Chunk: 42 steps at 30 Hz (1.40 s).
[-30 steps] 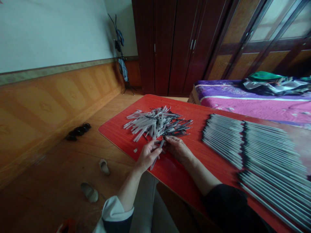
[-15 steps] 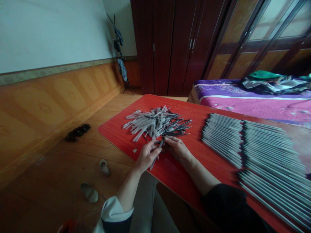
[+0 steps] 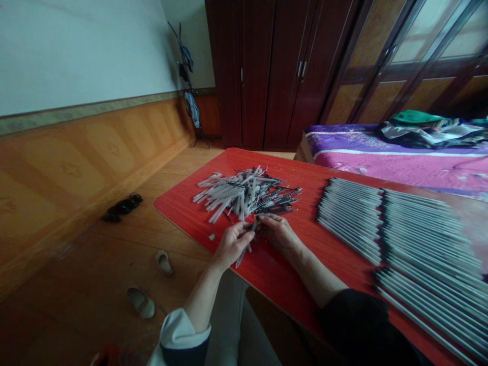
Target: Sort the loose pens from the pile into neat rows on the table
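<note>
Over the near edge of the red table [image 3: 305, 178], my left hand [image 3: 233, 245] is closed around a slim translucent tube [image 3: 241, 258] that looks like a pen barrel, slanting down toward me. My right hand [image 3: 277, 231] pinches at the tube's dark upper end, its fingertips touching or nearly touching those of the left; what exactly lies between them is too small to make out. Just beyond both hands lies a loose pile of whitish translucent sleeves [image 3: 223, 195] mixed with thin black sticks [image 3: 276, 199] with fine pointed tips.
On the table's right side, several slim pale rods with black ends lie in neat parallel rows [image 3: 351, 216]. A small white scrap [image 3: 212, 237] sits near the left edge. Beyond the table stands a bed [image 3: 351, 147]. Shoes [image 3: 141, 302] lie on the floor at left.
Both hands stay almost in place around the tube, with only a slight shift of the fingers. The pile and the rows look the same.
</note>
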Each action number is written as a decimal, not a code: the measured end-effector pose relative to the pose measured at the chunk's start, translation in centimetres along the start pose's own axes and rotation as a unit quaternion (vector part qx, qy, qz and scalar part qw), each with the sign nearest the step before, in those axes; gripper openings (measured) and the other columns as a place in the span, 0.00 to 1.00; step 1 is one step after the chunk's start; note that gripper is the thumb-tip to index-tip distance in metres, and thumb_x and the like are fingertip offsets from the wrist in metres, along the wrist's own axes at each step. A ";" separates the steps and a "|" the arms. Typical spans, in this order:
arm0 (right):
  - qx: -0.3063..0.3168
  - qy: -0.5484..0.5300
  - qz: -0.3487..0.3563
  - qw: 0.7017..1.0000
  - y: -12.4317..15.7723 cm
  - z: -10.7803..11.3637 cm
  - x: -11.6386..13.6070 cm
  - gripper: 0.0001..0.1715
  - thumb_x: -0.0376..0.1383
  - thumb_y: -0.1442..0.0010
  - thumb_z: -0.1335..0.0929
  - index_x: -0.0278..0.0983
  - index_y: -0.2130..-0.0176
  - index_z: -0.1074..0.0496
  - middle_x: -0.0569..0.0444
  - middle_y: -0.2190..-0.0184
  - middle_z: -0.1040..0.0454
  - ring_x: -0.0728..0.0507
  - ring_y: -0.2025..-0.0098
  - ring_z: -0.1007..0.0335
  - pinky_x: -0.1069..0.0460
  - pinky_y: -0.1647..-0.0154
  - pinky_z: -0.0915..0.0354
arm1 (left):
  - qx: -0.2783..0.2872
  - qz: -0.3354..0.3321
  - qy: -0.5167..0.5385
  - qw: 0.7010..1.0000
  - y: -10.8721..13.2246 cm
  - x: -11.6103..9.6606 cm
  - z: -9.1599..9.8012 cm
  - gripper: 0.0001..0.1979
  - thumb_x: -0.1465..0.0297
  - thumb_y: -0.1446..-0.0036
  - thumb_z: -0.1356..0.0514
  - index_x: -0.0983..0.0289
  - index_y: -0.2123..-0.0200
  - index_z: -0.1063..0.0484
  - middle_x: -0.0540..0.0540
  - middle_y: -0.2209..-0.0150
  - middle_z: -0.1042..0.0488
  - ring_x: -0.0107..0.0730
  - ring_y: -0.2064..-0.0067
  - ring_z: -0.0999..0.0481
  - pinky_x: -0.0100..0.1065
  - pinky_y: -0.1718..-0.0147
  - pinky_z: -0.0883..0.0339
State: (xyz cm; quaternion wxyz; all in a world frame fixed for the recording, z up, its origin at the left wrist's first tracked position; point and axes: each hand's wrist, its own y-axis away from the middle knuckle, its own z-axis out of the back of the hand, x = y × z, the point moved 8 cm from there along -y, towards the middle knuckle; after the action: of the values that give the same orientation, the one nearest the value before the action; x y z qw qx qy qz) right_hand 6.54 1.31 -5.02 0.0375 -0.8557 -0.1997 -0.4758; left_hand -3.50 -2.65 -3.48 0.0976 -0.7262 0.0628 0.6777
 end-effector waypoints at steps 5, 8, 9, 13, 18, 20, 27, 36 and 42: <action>-0.008 -0.013 0.009 1.000 0.0 0.1 -0.1 0.17 0.37 0.55 0.26 0.36 0.62 0.26 0.57 0.78 0.26 0.50 0.78 0.33 0.53 0.75 0.39 | -0.003 0.002 -0.009 1.000 0.1 -0.3 0.0 0.15 0.61 0.46 0.42 0.68 0.61 0.32 0.50 0.72 0.30 0.21 0.79 0.35 0.25 0.80 0.40; 0.004 -0.004 0.009 1.000 0.1 -0.1 -0.1 0.15 0.40 0.53 0.27 0.36 0.65 0.26 0.56 0.78 0.26 0.49 0.78 0.34 0.53 0.76 0.39 | -0.001 0.003 -0.014 1.000 0.1 -0.3 0.0 0.16 0.61 0.46 0.42 0.68 0.61 0.33 0.51 0.72 0.30 0.20 0.79 0.35 0.25 0.80 0.40; 0.005 0.000 0.011 1.000 0.0 -0.1 0.0 0.14 0.41 0.53 0.27 0.36 0.67 0.26 0.56 0.79 0.27 0.50 0.79 0.34 0.53 0.76 0.39 | 0.001 0.003 -0.017 1.000 0.2 -0.3 0.0 0.16 0.61 0.46 0.42 0.68 0.61 0.33 0.51 0.72 0.30 0.21 0.79 0.35 0.25 0.80 0.40; -0.008 0.013 0.024 1.000 -0.1 0.0 0.0 0.12 0.41 0.54 0.27 0.35 0.73 0.28 0.56 0.81 0.28 0.50 0.79 0.36 0.53 0.76 0.40 | 0.005 0.000 -0.035 0.999 0.2 -0.3 0.0 0.15 0.61 0.45 0.42 0.68 0.61 0.32 0.51 0.74 0.29 0.22 0.79 0.35 0.26 0.79 0.40; -0.029 0.022 0.018 0.999 0.0 0.4 0.0 0.13 0.41 0.55 0.26 0.35 0.73 0.28 0.56 0.81 0.28 0.50 0.80 0.36 0.54 0.77 0.41 | 0.011 -0.002 -0.044 0.999 0.2 -0.2 -0.1 0.15 0.62 0.45 0.43 0.68 0.60 0.33 0.52 0.73 0.28 0.23 0.78 0.34 0.26 0.79 0.40; -0.031 0.030 0.021 0.999 0.1 0.5 0.4 0.13 0.41 0.56 0.26 0.35 0.72 0.27 0.56 0.80 0.27 0.50 0.79 0.35 0.54 0.77 0.40 | 0.011 0.006 -0.043 0.999 0.1 -0.1 -0.1 0.15 0.61 0.46 0.42 0.68 0.61 0.33 0.52 0.74 0.29 0.23 0.78 0.34 0.26 0.79 0.39; -0.019 0.059 0.040 0.997 0.0 0.7 1.2 0.14 0.42 0.56 0.26 0.35 0.71 0.25 0.55 0.78 0.26 0.49 0.78 0.34 0.54 0.77 0.40 | 0.020 0.026 -0.064 0.997 0.0 0.2 -0.2 0.14 0.60 0.44 0.45 0.67 0.66 0.32 0.50 0.78 0.29 0.24 0.80 0.33 0.25 0.80 0.41; -0.020 0.071 0.040 0.996 0.0 0.6 0.9 0.14 0.43 0.55 0.27 0.35 0.72 0.27 0.55 0.79 0.26 0.50 0.79 0.35 0.54 0.77 0.40 | 0.013 0.011 -0.081 0.997 0.1 -0.4 -0.3 0.14 0.61 0.44 0.45 0.67 0.65 0.32 0.50 0.78 0.29 0.23 0.80 0.34 0.25 0.81 0.41; -0.024 0.087 0.050 0.995 -0.2 0.7 0.9 0.15 0.44 0.54 0.27 0.35 0.74 0.28 0.54 0.81 0.27 0.49 0.81 0.36 0.53 0.79 0.41 | 0.003 0.012 -0.101 0.995 0.0 -0.5 -0.2 0.13 0.61 0.44 0.44 0.67 0.66 0.32 0.49 0.78 0.30 0.23 0.81 0.34 0.24 0.82 0.41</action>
State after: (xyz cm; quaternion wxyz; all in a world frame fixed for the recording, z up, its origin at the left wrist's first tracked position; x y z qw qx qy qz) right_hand 7.49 1.92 -4.67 0.0580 -0.8207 -0.1415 -0.5505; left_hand -3.33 -2.77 -2.95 0.0971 -0.6529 0.0631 0.7485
